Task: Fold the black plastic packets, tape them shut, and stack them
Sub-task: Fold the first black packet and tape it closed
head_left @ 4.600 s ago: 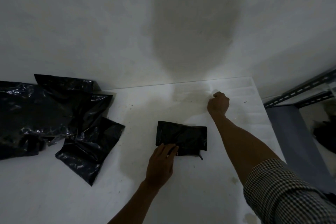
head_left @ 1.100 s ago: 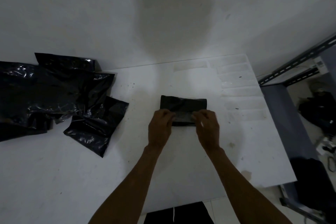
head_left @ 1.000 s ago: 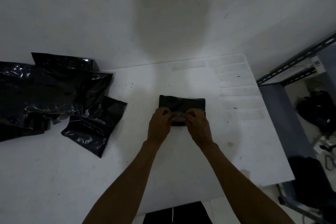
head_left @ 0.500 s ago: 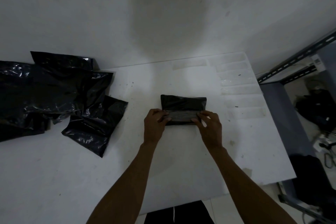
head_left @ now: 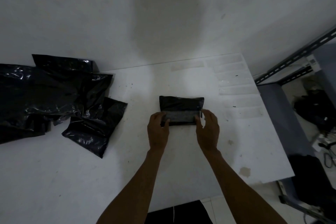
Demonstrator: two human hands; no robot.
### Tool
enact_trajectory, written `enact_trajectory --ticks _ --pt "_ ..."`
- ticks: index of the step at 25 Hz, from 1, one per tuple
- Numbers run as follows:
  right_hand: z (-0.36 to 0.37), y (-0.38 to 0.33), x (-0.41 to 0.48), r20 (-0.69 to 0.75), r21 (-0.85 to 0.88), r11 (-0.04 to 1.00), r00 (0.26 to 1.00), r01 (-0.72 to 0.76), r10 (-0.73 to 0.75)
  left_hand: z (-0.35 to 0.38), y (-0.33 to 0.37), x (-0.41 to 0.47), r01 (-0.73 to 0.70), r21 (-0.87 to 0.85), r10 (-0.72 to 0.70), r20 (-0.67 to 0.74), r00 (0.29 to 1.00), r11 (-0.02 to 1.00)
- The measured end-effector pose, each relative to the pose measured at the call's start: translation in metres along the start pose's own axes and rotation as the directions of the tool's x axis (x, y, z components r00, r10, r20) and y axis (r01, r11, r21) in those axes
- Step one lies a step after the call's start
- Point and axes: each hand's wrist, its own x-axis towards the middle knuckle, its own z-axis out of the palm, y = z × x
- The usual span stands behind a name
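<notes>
Head: folded black packet (head_left: 181, 104), clear tape strip (head_left: 181, 116) across near edge.

We can read no text, brand or number anywhere. The folded black packet (head_left: 181, 104) shows us no print. A small white tag (head_left: 312, 61) on the metal rack (head_left: 291, 63) at far right bears dark marks, too small and blurred to read.
</notes>
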Motion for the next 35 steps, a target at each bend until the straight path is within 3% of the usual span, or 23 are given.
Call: enact_trajectory --ticks 3,6,7,9,11,13,16,19,23,30,35 --pt "0.014 0.000 -0.004 0.050 0.117 0.987 0.993 -0.112 0.107 0.002 -0.002 -0.002 0.027 -0.056 -0.027 0.001 1.000 0.998" --pt "0.012 0.000 -0.008 0.053 0.179 0.977 0.993 -0.118 0.110 -0.001 -0.008 -0.003 0.020 -0.084 -0.020 0.004 1.000 0.996" --pt "0.010 0.000 -0.007 0.063 0.179 0.976 0.992 -0.123 0.114 -0.002 -0.008 -0.003 0.003 -0.064 -0.003 0.011 1.000 0.998" --pt "0.006 -0.002 -0.007 0.025 0.021 0.995 0.995 -0.102 0.101 -0.003 -0.009 -0.003 -0.086 0.052 0.083 0.053 0.995 0.995" --pt "0.005 -0.002 -0.009 0.041 -0.168 0.976 0.990 0.140 -0.135 -0.001 -0.005 -0.007 -0.252 0.186 0.229 0.137 0.964 0.950" --pt "0.008 0.000 -0.016 0.229 -0.207 0.882 0.898 0.423 -0.376 0.003 -0.007 -0.012 -0.423 0.263 0.351 0.281 0.893 0.867" --pt "0.004 0.014 -0.018 0.416 -0.258 0.790 0.802 0.556 -0.428 -0.001 -0.021 -0.017 -0.515 0.315 0.339 0.473 0.813 0.797" --pt "-0.005 0.027 -0.018 0.499 -0.321 0.759 0.782 0.566 -0.373 -0.021 -0.034 -0.009 -0.558 0.391 0.261 0.596 0.759 0.732" --pt "0.000 0.010 -0.019 0.456 -0.326 0.819 0.837 0.473 -0.302 -0.031 -0.031 -0.004 -0.550 0.415 0.264 0.570 0.778 0.725" --pt "0.000 0.017 -0.012 0.554 -0.334 0.739 0.756 0.585 -0.348 -0.024 -0.030 -0.002 -0.562 0.403 0.250 0.605 0.756 0.722" --pt "-0.011 0.015 -0.009 0.527 -0.356 0.745 0.780 0.564 -0.338 -0.026 -0.026 0.000 -0.545 0.426 0.246 0.577 0.779 0.722"
